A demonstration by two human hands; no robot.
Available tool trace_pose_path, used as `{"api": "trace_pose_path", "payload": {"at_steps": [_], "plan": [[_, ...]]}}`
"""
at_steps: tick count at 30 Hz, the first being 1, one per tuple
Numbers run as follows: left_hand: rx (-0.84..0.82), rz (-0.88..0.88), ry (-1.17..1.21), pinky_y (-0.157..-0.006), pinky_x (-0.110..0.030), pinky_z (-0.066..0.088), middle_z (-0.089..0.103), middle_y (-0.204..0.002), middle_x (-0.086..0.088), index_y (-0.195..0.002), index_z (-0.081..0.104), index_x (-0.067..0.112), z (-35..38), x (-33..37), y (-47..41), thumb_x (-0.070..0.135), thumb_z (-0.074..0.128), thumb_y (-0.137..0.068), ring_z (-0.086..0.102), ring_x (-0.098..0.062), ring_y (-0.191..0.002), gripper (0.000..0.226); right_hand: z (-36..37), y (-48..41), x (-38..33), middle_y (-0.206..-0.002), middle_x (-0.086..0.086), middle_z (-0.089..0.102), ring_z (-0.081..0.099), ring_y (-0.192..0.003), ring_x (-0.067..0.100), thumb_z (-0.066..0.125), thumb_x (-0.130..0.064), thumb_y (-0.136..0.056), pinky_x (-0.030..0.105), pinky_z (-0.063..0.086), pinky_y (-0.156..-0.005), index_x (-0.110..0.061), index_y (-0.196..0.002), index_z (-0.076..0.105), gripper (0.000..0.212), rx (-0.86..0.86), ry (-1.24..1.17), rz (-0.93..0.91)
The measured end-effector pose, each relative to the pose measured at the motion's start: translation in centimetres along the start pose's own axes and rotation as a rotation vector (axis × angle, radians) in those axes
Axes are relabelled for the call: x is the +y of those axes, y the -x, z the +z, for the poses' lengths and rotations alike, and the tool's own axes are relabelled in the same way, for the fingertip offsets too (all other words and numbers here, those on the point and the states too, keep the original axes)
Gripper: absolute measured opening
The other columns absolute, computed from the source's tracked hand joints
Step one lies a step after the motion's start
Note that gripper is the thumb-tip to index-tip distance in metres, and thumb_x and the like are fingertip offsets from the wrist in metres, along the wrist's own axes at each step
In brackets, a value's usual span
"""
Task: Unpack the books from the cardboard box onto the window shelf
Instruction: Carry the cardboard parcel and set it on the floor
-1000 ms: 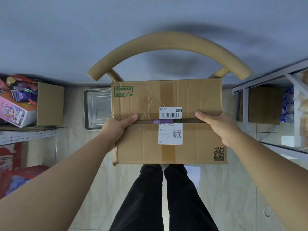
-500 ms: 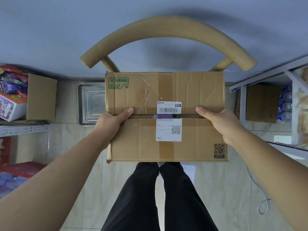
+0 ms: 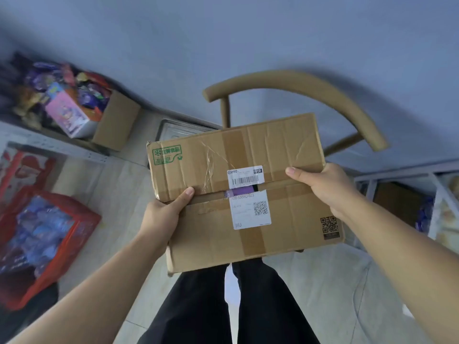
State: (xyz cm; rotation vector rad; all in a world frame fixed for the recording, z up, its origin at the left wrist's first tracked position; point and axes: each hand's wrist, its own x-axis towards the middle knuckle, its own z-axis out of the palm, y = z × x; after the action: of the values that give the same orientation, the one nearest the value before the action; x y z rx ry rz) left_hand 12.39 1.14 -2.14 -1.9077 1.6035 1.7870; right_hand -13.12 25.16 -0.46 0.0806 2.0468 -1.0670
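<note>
Change: the flat brown cardboard box (image 3: 244, 192) is now sitting tilted and turned in the view, where a second ago it was lying square over the chair; both hands are keeping the same holds on it.
Meaning: the person is probably lifting or swinging the box away, so the unpacking is not yet starting.
Left hand (image 3: 162, 214): gripping the box's left edge, thumb pressing on top beside the flap seam; the fingers underneath are hidden.
Right hand (image 3: 323, 188): clamping the right edge the same way, thumb lying along the seam.
Box location: being held in the air above the person's black trousers (image 3: 223, 306), in front of the curved wooden chair back (image 3: 298, 85).
Flaps: two, closed, with a sliver of something purple (image 3: 239, 192) showing in the gap.
Counts: one box in hand, two hands on it, one white shipping label (image 3: 249, 197) split across the seam; books are not countable yet; no window shelf is showing.
</note>
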Motion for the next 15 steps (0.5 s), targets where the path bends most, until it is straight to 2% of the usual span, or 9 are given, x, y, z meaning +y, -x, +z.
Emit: {"api": "trace_pose_path", "payload": {"at_steps": [2, 4, 6, 11, 13, 15], "plan": [[0.068, -0.002, 0.047, -0.054, -0.025, 0.054, 0.080, -0.073, 0.017, -0.092, 0.078, 0.022, -2.7, 0.1, 2.1, 0.063, 0.087, -0.071, 0.075, -0.003, -0.058, 0.046, 1.5, 1.3, -2.4, -0.080, -0.026, 0.080, 0.075, -0.076, -0.007, 0.090, -0.044, -0.078, 0.026, 0.051, -0.075, -0.032, -0.080, 0.082, 0.014, -0.046, 0.053, -0.049], [0.132, -0.003, 0.088, -0.055, -0.025, 0.054, 0.080, -0.071, 0.016, -0.091, 0.078, 0.020, -5.6, 0.4, 4.1, 0.063, 0.087, -0.071, 0.074, -0.003, -0.056, 0.048, 3.2, 2.4, -4.8, -0.085, -0.017, 0.083, 0.075, -0.091, 0.006, 0.091, -0.048, -0.075, 0.033, 0.055, -0.087, -0.026, -0.090, 0.083, 0.028, -0.081, 0.105, -0.090], [0.208, 0.012, 0.130, -0.055, -0.025, 0.054, 0.079, -0.070, 0.015, -0.090, 0.078, 0.018, -8.7, 0.4, 6.4, 0.064, 0.086, -0.071, 0.075, -0.004, -0.056, 0.050, 5.5, 4.0, -7.4, -0.091, -0.012, 0.082, 0.073, -0.098, 0.013, 0.090, -0.053, -0.073, 0.037, 0.053, -0.095, -0.022, -0.096, 0.082, 0.040, -0.133, 0.153, -0.123], [0.386, 0.051, 0.271, -0.057, -0.023, 0.056, 0.081, -0.074, 0.015, -0.090, 0.078, 0.020, -17.1, -1.5, 12.4, 0.065, 0.083, -0.075, 0.078, -0.010, -0.064, 0.047, 12.7, 8.7, -13.8, -0.099, -0.013, 0.077, 0.068, -0.101, 0.013, 0.089, -0.061, -0.070, 0.037, 0.049, -0.094, -0.023, -0.099, 0.074, 0.049, -0.296, 0.264, -0.277], [0.457, 0.047, 0.358, -0.059, -0.025, 0.056, 0.081, -0.075, 0.016, -0.089, 0.078, 0.023, -20.5, -3.0, 15.0, 0.063, 0.083, -0.077, 0.079, -0.015, -0.071, 0.042, 16.3, 11.3, -16.2, -0.119, -0.005, 0.075, 0.066, -0.112, 0.019, 0.088, -0.061, -0.071, 0.037, 0.046, -0.095, -0.020, -0.110, 0.071, 0.059, -0.357, 0.306, -0.345], [0.521, 0.041, 0.445, -0.060, -0.026, 0.056, 0.081, -0.076, 0.016, -0.090, 0.077, 0.023, -23.8, -4.9, 17.5, 0.061, 0.083, -0.078, 0.079, -0.016, -0.077, 0.040, 20.1, 14.6, -18.4, -0.134, 0.003, 0.068, 0.062, -0.122, 0.026, 0.088, -0.061, -0.071, 0.038, 0.045, -0.102, -0.011, -0.126, 0.065, 0.078, -0.408, 0.337, -0.394]]}}
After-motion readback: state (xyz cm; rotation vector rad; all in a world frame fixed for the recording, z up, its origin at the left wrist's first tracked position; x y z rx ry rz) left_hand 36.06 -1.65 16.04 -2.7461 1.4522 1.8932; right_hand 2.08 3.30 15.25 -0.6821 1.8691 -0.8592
